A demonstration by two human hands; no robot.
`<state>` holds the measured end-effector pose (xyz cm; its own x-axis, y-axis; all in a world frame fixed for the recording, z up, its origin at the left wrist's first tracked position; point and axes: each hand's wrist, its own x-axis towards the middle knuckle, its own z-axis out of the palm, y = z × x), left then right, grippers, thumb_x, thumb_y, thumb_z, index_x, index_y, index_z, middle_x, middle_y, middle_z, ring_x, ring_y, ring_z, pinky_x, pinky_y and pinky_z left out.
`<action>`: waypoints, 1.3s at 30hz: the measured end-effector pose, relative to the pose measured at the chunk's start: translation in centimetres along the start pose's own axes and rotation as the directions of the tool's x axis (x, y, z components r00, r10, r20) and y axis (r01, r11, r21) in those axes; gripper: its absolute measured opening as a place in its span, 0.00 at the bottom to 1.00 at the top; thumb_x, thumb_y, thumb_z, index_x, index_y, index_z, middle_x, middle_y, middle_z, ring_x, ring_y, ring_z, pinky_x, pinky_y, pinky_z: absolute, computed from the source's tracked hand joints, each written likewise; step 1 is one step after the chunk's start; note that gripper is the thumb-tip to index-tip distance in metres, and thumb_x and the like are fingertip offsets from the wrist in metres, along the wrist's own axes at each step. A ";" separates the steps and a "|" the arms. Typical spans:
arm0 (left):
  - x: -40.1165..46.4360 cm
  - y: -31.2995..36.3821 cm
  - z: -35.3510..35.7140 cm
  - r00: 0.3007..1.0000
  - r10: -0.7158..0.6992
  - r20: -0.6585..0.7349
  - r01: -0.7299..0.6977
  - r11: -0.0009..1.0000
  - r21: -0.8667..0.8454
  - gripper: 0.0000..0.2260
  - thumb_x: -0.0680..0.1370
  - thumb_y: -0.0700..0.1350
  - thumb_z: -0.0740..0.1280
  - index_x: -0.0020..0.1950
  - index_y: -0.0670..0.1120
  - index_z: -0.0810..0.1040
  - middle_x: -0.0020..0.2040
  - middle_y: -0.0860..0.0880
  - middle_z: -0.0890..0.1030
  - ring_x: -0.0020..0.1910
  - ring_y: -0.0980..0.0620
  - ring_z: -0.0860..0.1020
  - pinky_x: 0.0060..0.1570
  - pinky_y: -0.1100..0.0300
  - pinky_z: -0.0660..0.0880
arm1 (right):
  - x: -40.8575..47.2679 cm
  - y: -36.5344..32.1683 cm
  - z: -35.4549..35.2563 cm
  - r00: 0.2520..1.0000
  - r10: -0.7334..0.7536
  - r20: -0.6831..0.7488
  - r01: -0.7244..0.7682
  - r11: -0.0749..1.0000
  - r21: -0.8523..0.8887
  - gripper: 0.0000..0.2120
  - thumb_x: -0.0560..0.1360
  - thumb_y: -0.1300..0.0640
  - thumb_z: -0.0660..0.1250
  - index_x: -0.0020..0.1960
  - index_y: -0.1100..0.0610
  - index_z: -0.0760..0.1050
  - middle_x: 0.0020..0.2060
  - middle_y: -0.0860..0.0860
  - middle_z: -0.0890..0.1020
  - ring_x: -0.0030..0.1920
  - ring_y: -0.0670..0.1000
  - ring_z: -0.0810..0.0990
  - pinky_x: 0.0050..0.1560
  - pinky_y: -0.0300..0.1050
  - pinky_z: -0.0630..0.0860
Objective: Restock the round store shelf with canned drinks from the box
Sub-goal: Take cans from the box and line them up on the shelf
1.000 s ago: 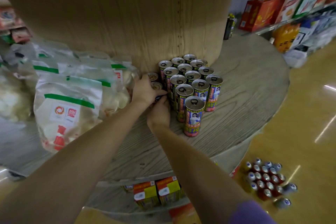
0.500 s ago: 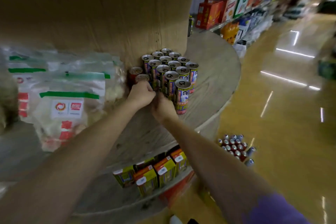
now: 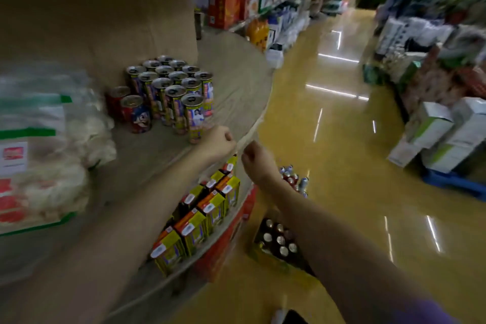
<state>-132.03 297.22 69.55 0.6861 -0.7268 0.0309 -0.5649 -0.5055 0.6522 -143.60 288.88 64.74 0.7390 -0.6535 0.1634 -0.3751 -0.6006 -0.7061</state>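
The round wooden shelf [image 3: 238, 92] carries a cluster of tall purple-yellow cans [image 3: 173, 87] against its central column. Two red cans [image 3: 136, 113] stand just left of that cluster. My left hand [image 3: 218, 141] hovers at the shelf's front edge, fingers curled and holding nothing. My right hand [image 3: 256, 159] hangs just past the edge, also curled and without a can. On the floor below, an open box [image 3: 278, 243] holds several cans seen from above. A loose group of cans [image 3: 293, 179] stands on the floor further out.
Clear bags of white snacks [image 3: 50, 150] fill the shelf's left part. Yellow-orange cartons [image 3: 200, 216] line the lower tier. The shiny yellow aisle floor [image 3: 328, 139] runs ahead between stocked shelves [image 3: 252, 5] and stacked white-green boxes [image 3: 444, 131] at the right.
Both hands have left the red cans by the cluster and drawn back to the shelf's edge. My view has swung right, showing the aisle and the box on the floor.
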 end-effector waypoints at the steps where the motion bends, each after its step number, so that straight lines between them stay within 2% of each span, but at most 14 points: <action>1: 0.2 0.9 1.5 1.000 0.008 0.026 -0.008 1.000 -0.003 0.06 0.75 0.40 0.67 0.37 0.45 0.77 0.37 0.42 0.81 0.36 0.47 0.77 0.38 0.56 0.73 | -0.3 1.3 -1.0 0.999 0.035 -0.017 -0.035 0.999 0.006 0.03 0.76 0.61 0.63 0.47 0.61 0.74 0.42 0.61 0.82 0.44 0.61 0.79 0.38 0.49 0.68; 5: 0.8 4.9 7.6 0.989 0.036 0.145 -0.038 0.999 0.006 0.07 0.75 0.39 0.64 0.39 0.40 0.78 0.37 0.36 0.81 0.32 0.44 0.78 0.37 0.50 0.78 | -1.5 7.0 -5.1 0.987 0.133 -0.089 -0.132 0.991 0.017 0.04 0.75 0.60 0.65 0.47 0.61 0.76 0.41 0.59 0.82 0.44 0.61 0.80 0.41 0.51 0.73; 8: 1.5 8.4 12.4 0.980 0.048 0.193 -0.052 0.999 0.015 0.07 0.75 0.38 0.64 0.37 0.43 0.77 0.40 0.38 0.83 0.34 0.45 0.78 0.36 0.56 0.75 | -2.6 12.1 -8.3 0.976 0.200 -0.084 -0.198 0.980 0.023 0.02 0.75 0.59 0.64 0.45 0.58 0.74 0.38 0.56 0.81 0.39 0.57 0.79 0.36 0.45 0.69; 11: 1.7 11.7 17.9 0.974 0.041 0.221 -0.052 0.998 0.047 0.05 0.75 0.41 0.66 0.38 0.46 0.77 0.41 0.43 0.82 0.41 0.46 0.79 0.39 0.58 0.71 | -3.8 18.0 -11.4 0.957 0.278 -0.080 -0.276 0.960 0.037 0.04 0.75 0.53 0.63 0.42 0.53 0.72 0.37 0.52 0.79 0.41 0.57 0.79 0.44 0.50 0.74; 13: 1.5 13.9 21.9 0.962 0.032 0.272 -0.048 0.998 0.051 0.03 0.75 0.42 0.67 0.41 0.47 0.77 0.39 0.45 0.79 0.40 0.48 0.77 0.37 0.60 0.68 | -4.9 21.8 -13.5 0.951 0.298 -0.082 -0.297 0.955 0.026 0.04 0.75 0.54 0.65 0.42 0.52 0.71 0.36 0.49 0.78 0.42 0.56 0.79 0.52 0.54 0.74; 15: 1.6 15.5 25.8 0.948 0.016 0.318 -0.038 0.997 0.064 0.03 0.75 0.42 0.67 0.42 0.46 0.76 0.37 0.48 0.76 0.39 0.49 0.76 0.35 0.61 0.66 | -6.2 25.7 -15.1 0.939 0.338 -0.064 -0.335 0.941 0.055 0.04 0.75 0.55 0.67 0.47 0.56 0.76 0.39 0.52 0.81 0.44 0.56 0.80 0.48 0.50 0.74; 18: 1.8 16.9 30.4 0.931 -0.009 0.365 -0.005 0.999 0.036 0.04 0.76 0.42 0.68 0.42 0.44 0.77 0.39 0.45 0.77 0.42 0.46 0.76 0.38 0.59 0.68 | -8.1 31.0 -16.5 0.896 0.445 -0.010 -0.445 0.896 0.009 0.09 0.76 0.55 0.66 0.53 0.57 0.78 0.45 0.56 0.83 0.46 0.58 0.82 0.42 0.44 0.73; 20: 1.8 16.7 32.9 0.933 -0.059 0.356 0.048 0.998 0.041 0.05 0.76 0.43 0.68 0.40 0.45 0.77 0.46 0.43 0.80 0.47 0.45 0.77 0.46 0.55 0.75 | -8.8 33.7 -16.7 0.871 0.488 0.058 -0.488 0.873 -0.008 0.07 0.75 0.58 0.65 0.52 0.56 0.78 0.45 0.55 0.83 0.46 0.57 0.82 0.41 0.41 0.73; 22: 1.5 16.3 34.4 0.920 -0.106 0.376 0.088 0.994 0.066 0.04 0.76 0.41 0.67 0.41 0.46 0.77 0.48 0.43 0.81 0.51 0.44 0.79 0.50 0.50 0.76 | -9.1 35.4 -16.3 0.847 0.522 0.101 -0.525 0.851 -0.004 0.06 0.75 0.58 0.65 0.50 0.55 0.78 0.45 0.54 0.83 0.46 0.55 0.81 0.42 0.42 0.74; 27: 1.7 13.9 37.3 0.900 -0.187 0.393 0.144 0.980 0.136 0.04 0.77 0.40 0.65 0.46 0.43 0.79 0.45 0.46 0.82 0.46 0.47 0.79 0.48 0.54 0.76 | -9.0 38.2 -13.0 0.821 0.541 0.179 -0.551 0.834 0.005 0.06 0.76 0.57 0.63 0.50 0.55 0.79 0.45 0.51 0.80 0.47 0.52 0.78 0.44 0.40 0.70; 31: 2.6 10.8 39.5 0.870 -0.235 0.434 0.181 0.970 0.163 0.03 0.77 0.39 0.64 0.46 0.44 0.78 0.43 0.46 0.79 0.43 0.49 0.77 0.36 0.61 0.70 | -8.1 40.0 -9.5 0.801 0.550 0.238 -0.563 0.826 -0.014 0.07 0.77 0.59 0.62 0.51 0.58 0.78 0.49 0.57 0.81 0.51 0.58 0.79 0.45 0.41 0.68; 33: 3.7 9.1 40.5 0.854 -0.256 0.452 0.196 0.965 0.175 0.04 0.77 0.40 0.64 0.48 0.43 0.78 0.45 0.46 0.80 0.44 0.49 0.77 0.41 0.58 0.72 | -7.0 40.8 -8.4 0.766 0.587 0.263 -0.595 0.802 -0.056 0.10 0.78 0.58 0.61 0.55 0.58 0.77 0.50 0.57 0.80 0.52 0.58 0.78 0.45 0.41 0.67; 35: 5.1 7.3 41.8 0.835 -0.285 0.472 0.228 0.958 0.175 0.05 0.77 0.41 0.64 0.49 0.43 0.78 0.45 0.46 0.80 0.46 0.47 0.77 0.44 0.54 0.74 | -5.5 41.8 -7.6 0.728 0.620 0.293 -0.622 0.777 -0.099 0.09 0.78 0.56 0.61 0.54 0.58 0.77 0.49 0.56 0.80 0.50 0.58 0.78 0.44 0.43 0.69; 39: 7.9 3.4 45.1 0.762 -0.376 0.528 0.338 0.925 0.171 0.04 0.79 0.43 0.63 0.46 0.46 0.75 0.45 0.47 0.77 0.45 0.46 0.76 0.44 0.51 0.74 | -2.6 44.0 -5.6 0.660 0.673 0.334 -0.653 0.733 -0.189 0.07 0.77 0.59 0.60 0.52 0.58 0.75 0.48 0.56 0.79 0.48 0.58 0.78 0.43 0.46 0.74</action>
<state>-149.19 268.76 37.84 0.4928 -0.6090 -0.6215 -0.3687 -0.7931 0.4848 -165.15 261.51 37.11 0.4217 -0.6820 -0.5975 -0.8634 -0.1008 -0.4944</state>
